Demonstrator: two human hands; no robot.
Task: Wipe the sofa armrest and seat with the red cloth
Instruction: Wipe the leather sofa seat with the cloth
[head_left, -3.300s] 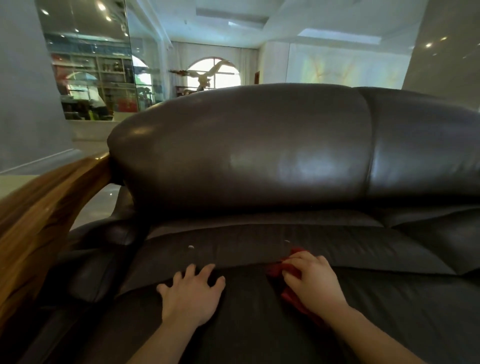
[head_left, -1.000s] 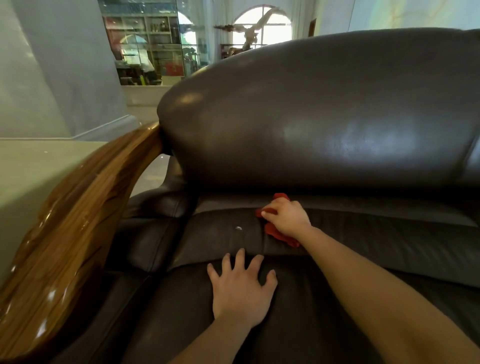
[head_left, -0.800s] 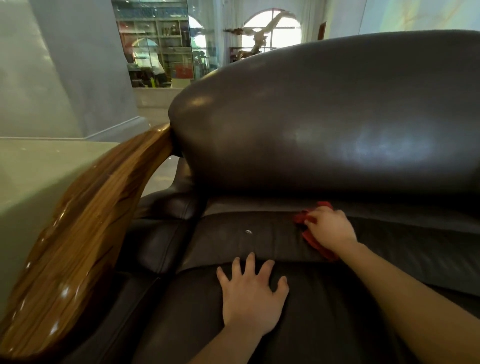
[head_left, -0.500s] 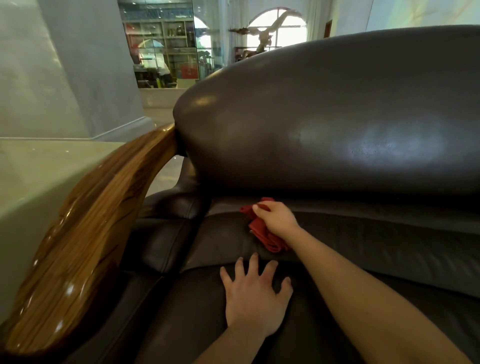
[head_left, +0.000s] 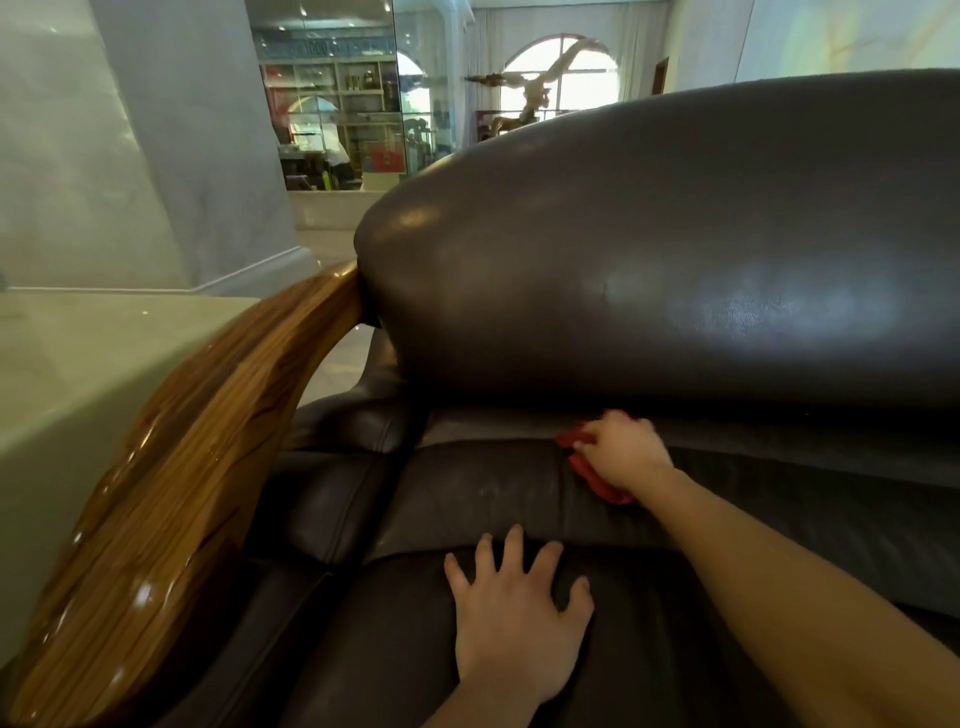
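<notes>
red cloth (head_left: 597, 475) swings back to the right along the rear strip of the seat (head_left: 493, 493), just under the backrest (head_left: 675, 260), after reaching left toward the corner half a second ago. right hand (head_left: 626, 454) has its fingers curled over it, bunched and pressed to the leather. left hand (head_left: 514, 618) stays flat, fingers spread, holding nothing, bracing. back-and-forth strokes, so the seat is mid-wipe; the wooden armrest (head_left: 182, 493) looks untouched for now.

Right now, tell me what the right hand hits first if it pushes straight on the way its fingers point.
Probably the backrest cushion: the right hand, holding the red cloth, points into the crease beneath it, though depth there is unclear.
</notes>
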